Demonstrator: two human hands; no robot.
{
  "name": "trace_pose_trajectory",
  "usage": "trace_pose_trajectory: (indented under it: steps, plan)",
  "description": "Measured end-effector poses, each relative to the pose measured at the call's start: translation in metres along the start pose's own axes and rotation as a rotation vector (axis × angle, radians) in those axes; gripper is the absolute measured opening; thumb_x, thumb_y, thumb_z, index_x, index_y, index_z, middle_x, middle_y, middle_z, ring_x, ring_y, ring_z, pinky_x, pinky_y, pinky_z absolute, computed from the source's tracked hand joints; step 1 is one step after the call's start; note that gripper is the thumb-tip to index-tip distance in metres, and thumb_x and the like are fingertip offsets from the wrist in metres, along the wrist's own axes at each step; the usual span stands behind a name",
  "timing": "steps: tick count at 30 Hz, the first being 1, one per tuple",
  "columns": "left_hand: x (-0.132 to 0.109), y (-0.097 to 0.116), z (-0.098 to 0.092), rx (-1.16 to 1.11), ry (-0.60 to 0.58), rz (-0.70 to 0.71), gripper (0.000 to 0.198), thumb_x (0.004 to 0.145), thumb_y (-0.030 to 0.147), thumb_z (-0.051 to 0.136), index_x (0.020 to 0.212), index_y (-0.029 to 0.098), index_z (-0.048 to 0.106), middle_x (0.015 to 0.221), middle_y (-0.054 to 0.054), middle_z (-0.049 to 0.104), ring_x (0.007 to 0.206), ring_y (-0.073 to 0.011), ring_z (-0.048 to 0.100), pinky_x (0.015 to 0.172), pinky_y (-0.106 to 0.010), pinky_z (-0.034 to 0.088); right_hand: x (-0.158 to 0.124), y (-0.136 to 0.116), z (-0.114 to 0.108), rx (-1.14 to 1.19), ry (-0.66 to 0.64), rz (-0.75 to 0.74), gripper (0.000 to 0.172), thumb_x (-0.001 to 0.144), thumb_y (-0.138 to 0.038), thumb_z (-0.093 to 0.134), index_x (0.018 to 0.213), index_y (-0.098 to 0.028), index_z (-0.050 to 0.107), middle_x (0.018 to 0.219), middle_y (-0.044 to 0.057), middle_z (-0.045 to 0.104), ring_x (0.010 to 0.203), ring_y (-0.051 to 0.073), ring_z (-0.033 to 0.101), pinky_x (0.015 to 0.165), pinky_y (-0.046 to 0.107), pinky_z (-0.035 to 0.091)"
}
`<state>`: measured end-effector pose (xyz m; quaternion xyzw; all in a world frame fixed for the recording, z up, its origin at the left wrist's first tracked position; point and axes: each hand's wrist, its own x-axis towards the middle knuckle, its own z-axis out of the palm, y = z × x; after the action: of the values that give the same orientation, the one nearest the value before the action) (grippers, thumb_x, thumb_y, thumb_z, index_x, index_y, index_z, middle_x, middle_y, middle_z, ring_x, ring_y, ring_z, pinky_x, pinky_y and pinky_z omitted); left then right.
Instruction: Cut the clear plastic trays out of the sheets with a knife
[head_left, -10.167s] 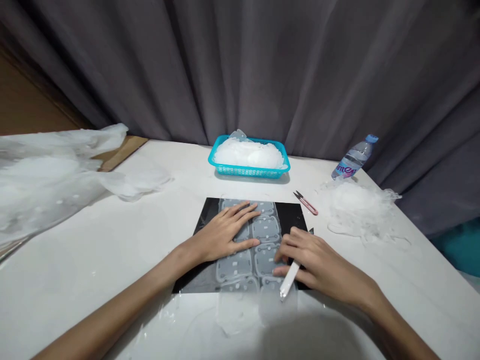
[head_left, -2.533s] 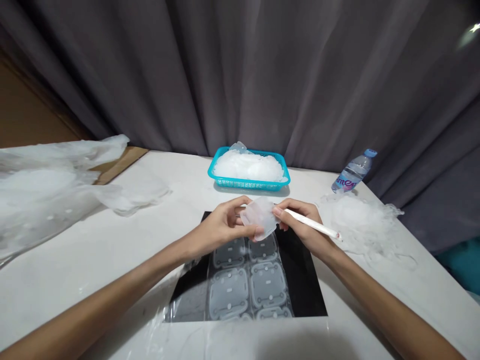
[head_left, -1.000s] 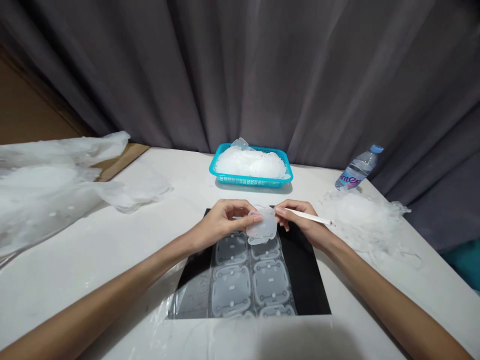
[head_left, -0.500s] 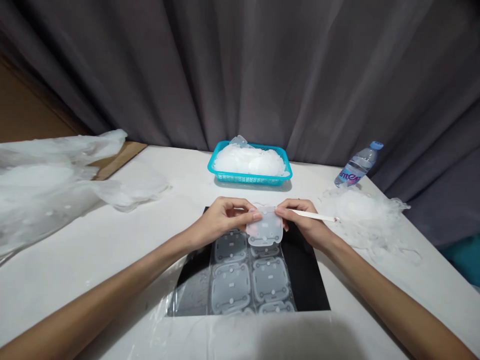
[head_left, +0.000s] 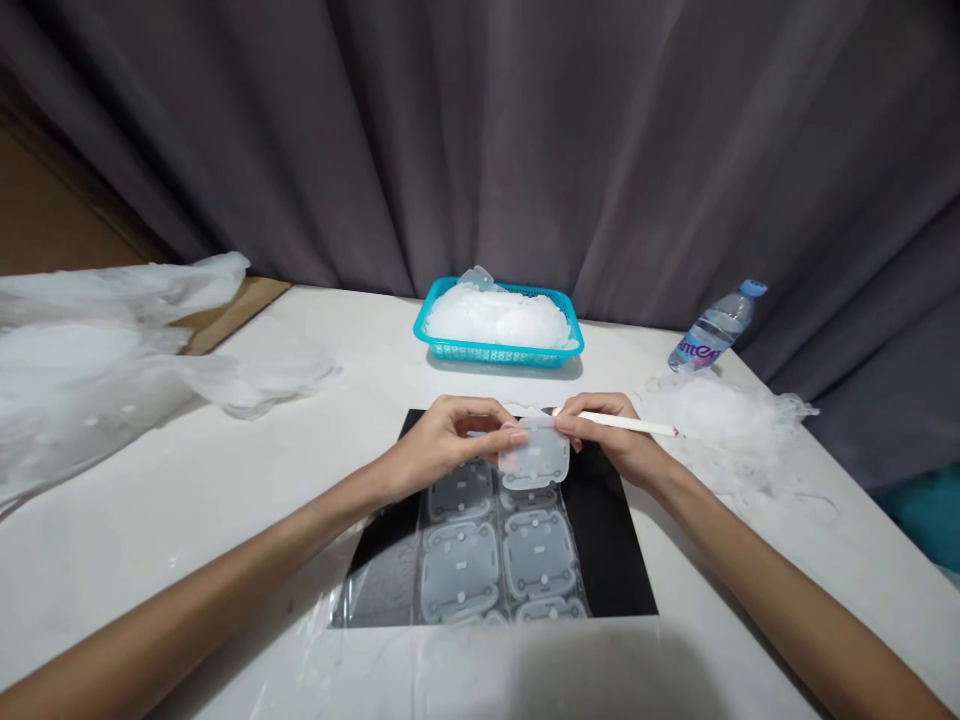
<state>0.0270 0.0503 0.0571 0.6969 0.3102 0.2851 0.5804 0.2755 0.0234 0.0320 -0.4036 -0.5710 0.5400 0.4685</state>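
Between both hands I hold up a small translucent plastic piece (head_left: pixel 535 462) with rounded corners, just above a black mat (head_left: pixel 611 540). My left hand (head_left: pixel 442 447) pinches its left top edge. My right hand (head_left: pixel 611 440) pinches the right top edge and also grips a thin white knife-like tool (head_left: pixel 634 426) that points right. On the mat lies a clear plastic sheet (head_left: pixel 495 555) with several moulded pieces of the same shape in two columns.
A turquoise basket (head_left: pixel 496 347) heaped with white plastic pieces stands at the back. A water bottle (head_left: pixel 712 328) and a pile of plastic scraps (head_left: pixel 720 420) are at the right. Crumpled clear plastic sheeting (head_left: pixel 97 350) covers the left. A grey curtain hangs behind.
Ten seconds ago both hands pressed on the sheet on the mat. Since then a piece has come free and is held up between both hands; in the last second it turned slightly.
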Motion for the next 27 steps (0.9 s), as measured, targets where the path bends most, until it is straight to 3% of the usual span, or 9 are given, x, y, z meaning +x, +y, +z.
trace_pose_trajectory:
  steps: [5, 14, 27]
  plan:
    - [-0.002, -0.005, 0.014, -0.115, -0.06, -0.079, 0.023, 0.085, 0.038, 0.085, 0.085, 0.015, 0.08, 0.076, -0.003, 0.075, 0.069, -0.014, 0.07, 0.064, -0.023, 0.058, -0.011, 0.0, -0.012, -0.052, -0.096, 0.047, 0.028, 0.079, -0.044, 0.087, 0.071, -0.019, 0.077, 0.064, 0.001, 0.069, 0.059, 0.014, 0.056, 0.059, 0.028, 0.044]
    - [-0.008, -0.016, 0.043, -0.274, -0.189, -0.203, 0.023, 0.087, 0.037, 0.085, 0.088, 0.015, 0.079, 0.074, -0.002, 0.075, 0.073, -0.0161, 0.075, 0.072, -0.028, 0.066, -0.059, 0.017, -0.025, -0.011, -0.072, 0.113, 0.021, 0.085, -0.037, 0.086, 0.076, -0.02, 0.079, 0.068, 0.003, 0.073, 0.062, 0.014, 0.062, 0.058, 0.028, 0.046]
    - [-0.002, -0.011, 0.054, -0.33, -0.183, -0.207, 0.022, 0.087, 0.035, 0.085, 0.088, 0.014, 0.079, 0.076, -0.002, 0.077, 0.075, -0.0161, 0.076, 0.074, -0.028, 0.066, -0.06, 0.01, -0.036, 0.023, -0.052, 0.029, 0.02, 0.084, -0.033, 0.086, 0.073, -0.019, 0.077, 0.069, 0.002, 0.073, 0.065, 0.014, 0.064, 0.062, 0.026, 0.047]
